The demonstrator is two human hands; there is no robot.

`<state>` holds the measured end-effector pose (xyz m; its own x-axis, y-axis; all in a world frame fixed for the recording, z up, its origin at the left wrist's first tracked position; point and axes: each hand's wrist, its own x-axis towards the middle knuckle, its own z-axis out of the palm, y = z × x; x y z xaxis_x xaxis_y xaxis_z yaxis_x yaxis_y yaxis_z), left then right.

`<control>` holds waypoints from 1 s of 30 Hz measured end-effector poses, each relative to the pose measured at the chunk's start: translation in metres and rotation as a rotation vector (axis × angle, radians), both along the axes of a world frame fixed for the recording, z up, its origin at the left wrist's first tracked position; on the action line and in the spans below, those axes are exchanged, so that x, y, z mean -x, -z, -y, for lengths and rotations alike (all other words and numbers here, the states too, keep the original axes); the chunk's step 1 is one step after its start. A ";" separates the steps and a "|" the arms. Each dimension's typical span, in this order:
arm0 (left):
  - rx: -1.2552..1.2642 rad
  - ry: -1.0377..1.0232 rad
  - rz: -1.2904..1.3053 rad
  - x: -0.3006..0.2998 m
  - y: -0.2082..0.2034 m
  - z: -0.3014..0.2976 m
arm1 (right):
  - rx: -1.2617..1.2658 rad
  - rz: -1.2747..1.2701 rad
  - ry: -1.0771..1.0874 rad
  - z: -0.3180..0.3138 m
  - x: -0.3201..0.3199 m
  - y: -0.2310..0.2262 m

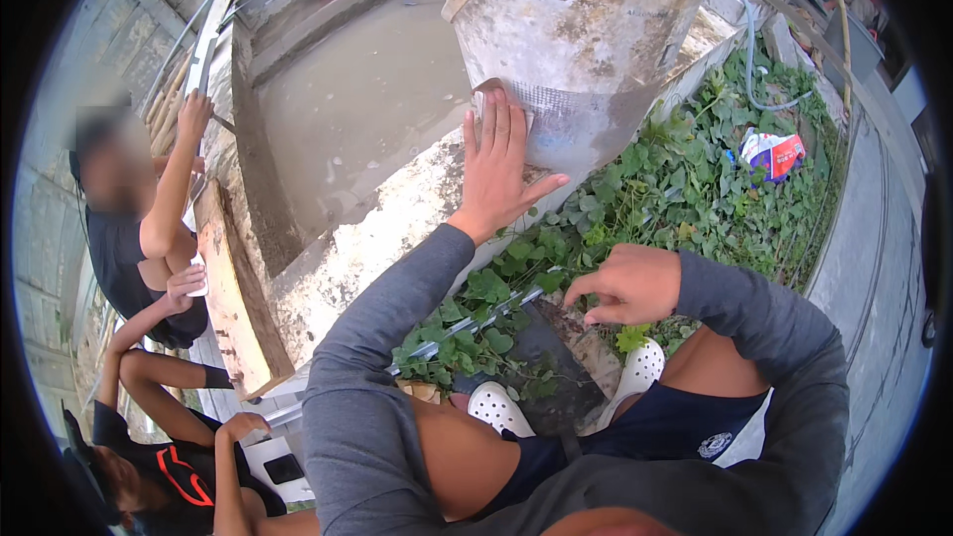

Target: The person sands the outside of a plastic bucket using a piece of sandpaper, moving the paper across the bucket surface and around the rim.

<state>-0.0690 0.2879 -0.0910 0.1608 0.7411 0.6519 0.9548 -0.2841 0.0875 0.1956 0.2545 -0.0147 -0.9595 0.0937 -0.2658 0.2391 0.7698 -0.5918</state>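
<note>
Head view: left hand (499,174) flat on rough concrete bucket (581,50).

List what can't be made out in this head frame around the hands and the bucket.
- Bucket: top cut off by the upper frame edge; contents unseen.
- Grey patch on the bucket: partly covered by the left hand.
- Right hand: fingers curled down, anything pinched is hidden.
- Metal strip: mostly buried under the green plants.

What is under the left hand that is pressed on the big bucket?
The left hand lies flat on a grey mesh patch on the bucket wall. The patch shows right of the fingers; the part under the palm is covered.
</note>
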 end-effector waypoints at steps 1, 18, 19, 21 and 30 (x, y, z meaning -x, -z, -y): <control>0.007 -0.008 -0.015 0.005 -0.009 -0.002 | -0.018 -0.011 -0.003 -0.003 -0.004 -0.001; 0.098 0.076 0.422 0.008 -0.047 -0.004 | 0.101 0.200 0.050 0.006 0.008 -0.018; 0.089 0.112 0.517 0.007 -0.052 -0.004 | 0.099 0.197 0.042 0.007 0.010 -0.013; 0.167 0.072 0.499 -0.002 -0.034 0.002 | 0.057 0.197 0.031 0.002 0.011 -0.009; 0.441 -0.036 0.727 0.041 -0.046 -0.024 | 0.018 0.229 0.015 0.002 0.023 -0.004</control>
